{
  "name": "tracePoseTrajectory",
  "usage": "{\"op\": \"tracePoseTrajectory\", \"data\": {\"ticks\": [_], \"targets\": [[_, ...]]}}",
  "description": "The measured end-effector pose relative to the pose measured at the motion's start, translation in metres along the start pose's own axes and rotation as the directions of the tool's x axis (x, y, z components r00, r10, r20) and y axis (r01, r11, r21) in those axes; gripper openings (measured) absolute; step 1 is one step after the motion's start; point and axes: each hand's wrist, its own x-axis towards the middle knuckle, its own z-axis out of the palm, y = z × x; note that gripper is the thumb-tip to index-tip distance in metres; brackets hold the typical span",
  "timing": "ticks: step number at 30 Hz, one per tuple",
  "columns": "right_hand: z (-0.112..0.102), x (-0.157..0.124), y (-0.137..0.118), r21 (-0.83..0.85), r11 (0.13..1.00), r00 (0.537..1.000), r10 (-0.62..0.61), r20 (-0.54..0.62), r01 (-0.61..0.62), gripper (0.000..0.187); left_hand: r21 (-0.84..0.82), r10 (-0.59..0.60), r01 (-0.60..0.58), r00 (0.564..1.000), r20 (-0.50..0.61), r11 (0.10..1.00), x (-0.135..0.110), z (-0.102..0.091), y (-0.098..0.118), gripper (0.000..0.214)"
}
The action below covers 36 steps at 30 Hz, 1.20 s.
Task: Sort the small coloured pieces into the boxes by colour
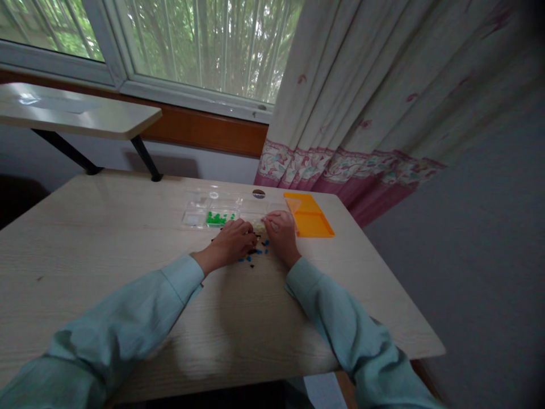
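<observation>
From where I'm standing: both hands at work over small bits on the pale surface, near its far edge. Left hand is palm down, fingers curled over the loose pile at the box's near side; can't tell if anything is pinched, fingertips too small to read. Right hand is just across from it, thumb and index drawn close at the pale bits; can't tell whether a bit sits between them. Hands are near each other, with a narrow gap. Clear box lies flat beyond the hands, split into compartments. Green bits sit in a near-row compartment, left of the pale ones. Blue bits and dark bits are scattered on the surface, between and just below the hands. Orange tray is flat, right of the right hand, up against the box's right end; can't tell if they overlap. Dark oval at the box's far side. Raised shelf far left, curtain behind the tray, window beyond.
</observation>
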Motion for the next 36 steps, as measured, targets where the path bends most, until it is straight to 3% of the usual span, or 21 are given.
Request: {"op": "tracePoseTrajectory", "data": {"ticks": [5, 9, 13, 16, 21, 29, 36], "targets": [[-0.002, 0.000, -0.002, -0.003, 1.000, 1.000, -0.023, -0.008, 0.023, 0.021, -0.005, -0.018, 0.018, 0.999, -0.032, 1.000, -0.001, 0.002, 0.000, 0.015], [-0.004, -0.001, -0.005, -0.022, 0.997, 0.997, -0.075, 0.012, 0.075, 0.019, -0.126, -0.093, 0.076, 0.987, -0.130, 0.989, 0.000, 0.003, -0.005, 0.016], [-0.003, -0.007, -0.012, -0.013, 0.976, 0.974, -0.214, 0.070, 0.215, 0.019, -0.288, -0.243, 0.168, 0.938, -0.247, 0.943, 0.002, 0.003, -0.014, 0.017], [-0.004, -0.012, -0.018, -0.024, 0.945, 0.939, -0.321, 0.122, 0.327, 0.026, -0.353, -0.294, 0.188, 0.915, -0.276, 0.917, 0.001, 0.002, -0.017, 0.021], [-0.006, -0.016, -0.023, -0.064, 0.920, 0.915, -0.376, 0.145, 0.387, 0.033, -0.372, -0.302, 0.180, 0.904, -0.302, 0.911, 0.000, 0.001, -0.017, 0.031], [-0.003, -0.013, -0.023, -0.075, 0.879, 0.882, -0.471, 0.009, 0.470, 0.018, -0.364, -0.275, 0.156, 0.912, -0.304, 0.918, 0.000, -0.004, -0.015, 0.042], [-0.005, -0.014, -0.025, -0.066, 0.886, 0.888, -0.459, 0.011, 0.459, 0.012, -0.344, -0.276, 0.168, 0.915, -0.295, 0.924, 0.000, -0.001, -0.015, 0.037]]}}
